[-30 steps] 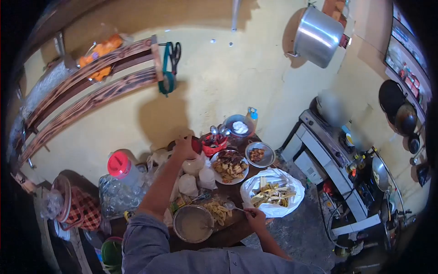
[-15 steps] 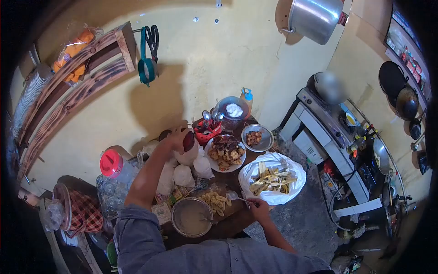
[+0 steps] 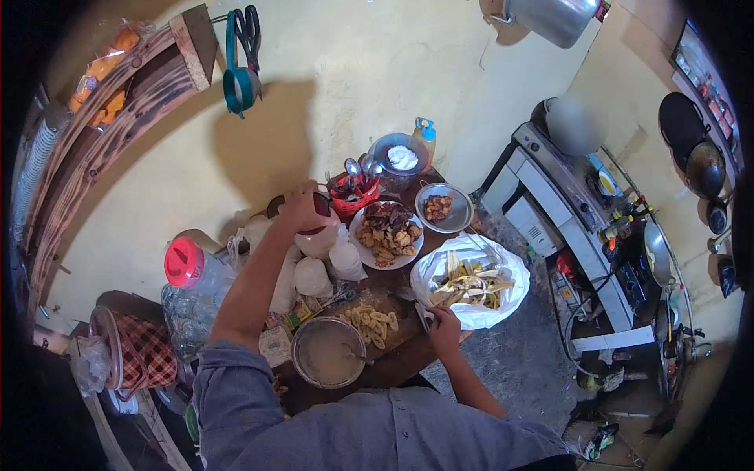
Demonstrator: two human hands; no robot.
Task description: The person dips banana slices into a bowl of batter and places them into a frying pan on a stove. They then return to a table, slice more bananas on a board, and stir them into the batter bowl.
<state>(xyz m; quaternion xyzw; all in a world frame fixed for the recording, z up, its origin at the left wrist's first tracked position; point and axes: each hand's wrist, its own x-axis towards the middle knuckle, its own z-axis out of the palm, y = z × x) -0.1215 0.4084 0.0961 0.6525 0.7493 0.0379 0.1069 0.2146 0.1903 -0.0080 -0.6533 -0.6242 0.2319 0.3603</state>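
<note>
My left hand is closed on a dark red lid, which is tilted at the mouth of a jar with pale contents. My right hand grips the handle of a spoon near the table's right edge, its bowl pointing up and left. Between the hands lie sliced banana pieces on the wooden tabletop. A bowl of pale batter with a utensil in it stands close to my body. White bags are grouped beside the jar.
A plate of fried food, a sieve with browned pieces and a red basket of spoons stand at the back. A white bag of peels sits on the right. Beyond is a stove; a red-lidded jar is left.
The view has tilted down and shifted slightly. My left hand stays at the lid. The spoon in my right hand has swung a little away from the banana slices, toward the peel bag.
</note>
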